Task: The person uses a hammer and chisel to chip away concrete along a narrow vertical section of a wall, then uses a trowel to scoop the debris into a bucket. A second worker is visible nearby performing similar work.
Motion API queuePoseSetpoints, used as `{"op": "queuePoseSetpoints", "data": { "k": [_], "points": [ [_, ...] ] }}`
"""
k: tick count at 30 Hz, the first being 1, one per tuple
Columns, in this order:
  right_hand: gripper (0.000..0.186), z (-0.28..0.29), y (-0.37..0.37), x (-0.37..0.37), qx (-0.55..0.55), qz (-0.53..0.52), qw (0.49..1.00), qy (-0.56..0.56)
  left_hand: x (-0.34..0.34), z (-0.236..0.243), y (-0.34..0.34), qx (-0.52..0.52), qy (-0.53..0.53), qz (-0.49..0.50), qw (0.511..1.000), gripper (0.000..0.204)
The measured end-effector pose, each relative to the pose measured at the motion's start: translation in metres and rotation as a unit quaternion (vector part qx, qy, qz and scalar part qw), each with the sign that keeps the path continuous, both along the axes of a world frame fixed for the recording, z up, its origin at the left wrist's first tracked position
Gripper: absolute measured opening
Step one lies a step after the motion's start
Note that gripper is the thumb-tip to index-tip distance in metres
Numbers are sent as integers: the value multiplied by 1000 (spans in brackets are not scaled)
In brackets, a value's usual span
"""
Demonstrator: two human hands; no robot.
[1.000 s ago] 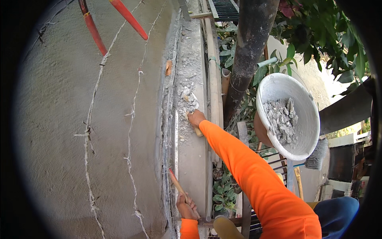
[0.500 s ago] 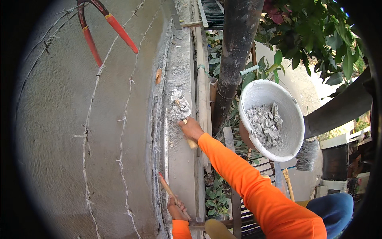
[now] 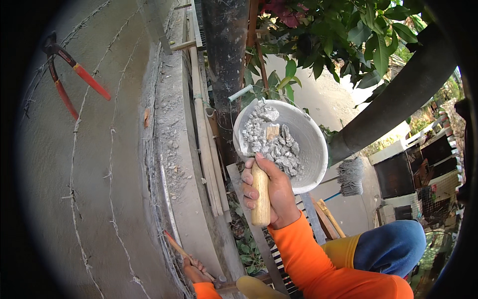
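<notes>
My right hand (image 3: 280, 195) is wrapped round the wooden handle of a trowel (image 3: 260, 199). Grey rubble (image 3: 255, 132) lies on its blade, which is over the near left side of a white bucket (image 3: 316, 144). Inside the bucket are more broken grey chunks and a small tan piece. Lower down, my left hand (image 3: 196, 271) is closed round a wooden stick-like handle (image 3: 178, 245) with a red tip; the kind of tool cannot be made out. It rests by the ledge (image 3: 196, 219), beside the wall.
Barbed wire strands (image 3: 73, 164) run along the grey wall, with red-handled pincers (image 3: 74, 67) hanging on one. Loose rubble (image 3: 172, 144) covers part of the ledge. Bamboo poles (image 3: 201, 129), a dark post (image 3: 226, 60), a brush (image 3: 350, 177) and leafy branches (image 3: 368, 40) are nearby.
My right hand has lifted the trowel from the ledge and brought it right, over the bucket, with rubble on the blade. My left hand still holds the wooden handle. The view has shifted right.
</notes>
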State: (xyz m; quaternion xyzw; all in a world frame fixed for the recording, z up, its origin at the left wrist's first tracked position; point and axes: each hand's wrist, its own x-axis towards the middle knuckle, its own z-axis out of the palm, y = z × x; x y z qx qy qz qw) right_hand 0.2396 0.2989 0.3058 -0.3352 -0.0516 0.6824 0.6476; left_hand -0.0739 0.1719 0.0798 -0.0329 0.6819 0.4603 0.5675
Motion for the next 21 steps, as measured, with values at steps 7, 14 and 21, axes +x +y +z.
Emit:
{"op": "queuePoseSetpoints", "data": {
  "k": [7, 14, 21],
  "points": [
    [26, -52, -25, -41, 37, 111, 985, -123, -1, 0, -3, -1, 18, -9, 1000, 23],
    [37, -222, 136, -105, -73, 259, 639, -721, 1, 7, -2, 16, 5, -17, 1000, 22],
    [34, -287, 192, -141, -20, 344, 498, -796, -1, 16, 0, 0, 2, -14, 1000, 29]
  ]
}}
